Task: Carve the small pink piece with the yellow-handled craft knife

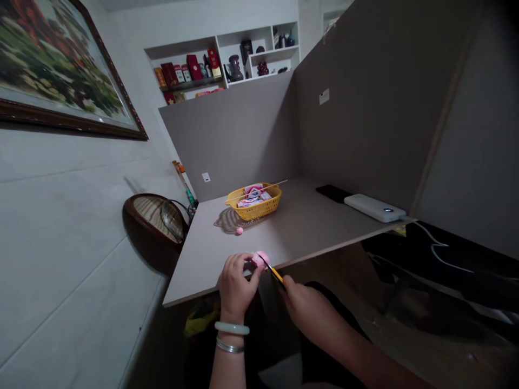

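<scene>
My left hand [238,278] pinches a pink lump [260,259] between thumb and fingers, just over the table's front edge. In my right hand [298,297] is a knife with a yellow handle [277,275]. Its thin dark blade touches the lump from the right. A small pink ball [239,230] lies a little farther back on the grey table [198,259]. Behind the ball stands a yellow plastic basket [259,210] holding pink and white packets [253,197], with a thin stick [279,182] resting across its rim.
Grey panels [243,140] wall the table at the back and right. A white power bank [373,208] with a cable lies at the right edge beside a black flat object [332,193]. A dark-rimmed woven chair [154,227] stands left, near the wall.
</scene>
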`<state>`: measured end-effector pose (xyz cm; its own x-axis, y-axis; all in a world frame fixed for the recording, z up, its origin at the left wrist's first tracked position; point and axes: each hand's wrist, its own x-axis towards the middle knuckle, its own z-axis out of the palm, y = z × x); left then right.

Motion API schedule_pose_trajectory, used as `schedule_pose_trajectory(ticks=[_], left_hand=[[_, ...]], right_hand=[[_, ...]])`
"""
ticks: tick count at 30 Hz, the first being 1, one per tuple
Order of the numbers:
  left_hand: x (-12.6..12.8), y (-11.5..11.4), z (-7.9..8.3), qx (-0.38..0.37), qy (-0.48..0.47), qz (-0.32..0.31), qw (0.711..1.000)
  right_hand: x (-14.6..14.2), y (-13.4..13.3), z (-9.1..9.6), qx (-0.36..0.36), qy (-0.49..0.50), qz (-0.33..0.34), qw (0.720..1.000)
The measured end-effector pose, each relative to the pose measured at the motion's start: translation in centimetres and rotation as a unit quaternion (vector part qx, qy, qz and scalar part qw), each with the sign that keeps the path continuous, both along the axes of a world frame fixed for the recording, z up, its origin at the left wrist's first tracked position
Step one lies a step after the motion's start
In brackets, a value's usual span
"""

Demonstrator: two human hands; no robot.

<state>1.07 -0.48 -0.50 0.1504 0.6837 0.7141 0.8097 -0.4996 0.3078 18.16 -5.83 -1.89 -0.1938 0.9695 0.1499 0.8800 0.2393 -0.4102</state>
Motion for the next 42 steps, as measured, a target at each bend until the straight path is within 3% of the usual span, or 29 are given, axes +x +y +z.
schedule_pose_trajectory(ticks=[13,20,28,34,38,42], left_hand=[[0.0,0.2,-0.2,-0.008,-0.024,-0.001,1.000],[0.0,0.2,-0.2,-0.015,-0.025,0.013,0.999],[0.2,0.3,-0.1,-0.022,-0.025,0.037,0.999],[0.1,0.2,-0.3,-0.009,-0.020,0.032,0.999],[0.2,0.2,-0.5,0.003,-0.008,0.040,0.999],[0.1,0.2,-0.4,0.010,-0.012,0.045,0.999]], right_hand=[[0.0,0.2,1.4,-0.002,-0.028,0.014,1.000],[0.0,0.0,-1.1,-0.025,-0.004,-0.010,1.000],[-0.2,0.8,-0.6,0.009,-0.005,0.003,1.000],[1.7,-0.9,-4.0,-0.029,0.099,0.008,0.995],[3.3,-1.8,-8.2,-0.048,0.196,0.014,0.979],[3.6,-2.6,-12.5,-0.081,0.219,0.031,0.972]])
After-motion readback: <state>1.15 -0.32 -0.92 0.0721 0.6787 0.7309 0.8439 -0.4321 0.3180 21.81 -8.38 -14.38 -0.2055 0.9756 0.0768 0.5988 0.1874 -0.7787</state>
